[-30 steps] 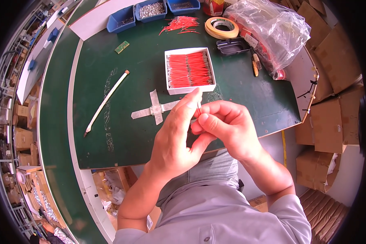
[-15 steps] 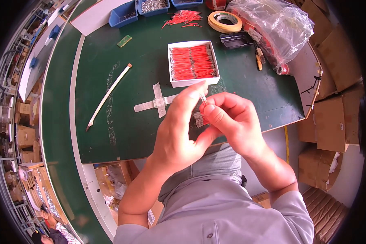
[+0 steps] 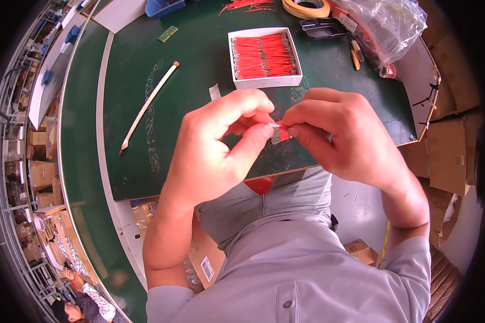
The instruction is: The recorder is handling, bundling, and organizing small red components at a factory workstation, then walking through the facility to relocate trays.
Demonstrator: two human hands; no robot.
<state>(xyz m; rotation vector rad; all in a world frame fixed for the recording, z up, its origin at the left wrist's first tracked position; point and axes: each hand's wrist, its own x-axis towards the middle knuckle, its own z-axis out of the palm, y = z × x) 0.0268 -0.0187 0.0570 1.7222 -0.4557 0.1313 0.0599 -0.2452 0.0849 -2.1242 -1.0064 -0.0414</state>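
My left hand (image 3: 213,145) and my right hand (image 3: 350,137) meet above the front edge of the green table. Between their fingertips they pinch a few thin red wires with silver ends (image 3: 275,125). The left thumb and fingers close on the silver ends, the right thumb and index finger on the red part. Just behind the fingertips lies a small group of similar red wires (image 3: 283,135), partly hidden by the hands. Beyond the hands a white box (image 3: 268,82) holds rows of red wires with silver ends.
Left on the green table (image 3: 199,59) lie a white stick (image 3: 150,107) and a small green circuit board (image 3: 168,34). Farther back are a blue bin (image 3: 164,6), a tape roll (image 3: 307,9), a black tray (image 3: 324,28) and a plastic bag (image 3: 390,32). Cardboard boxes (image 3: 447,153) stand at right.
My view has shifted, so the table sits higher in it. The wires, held upright before, now lie level between both hands' fingertips. My left hand has turned and closed on their silver ends.
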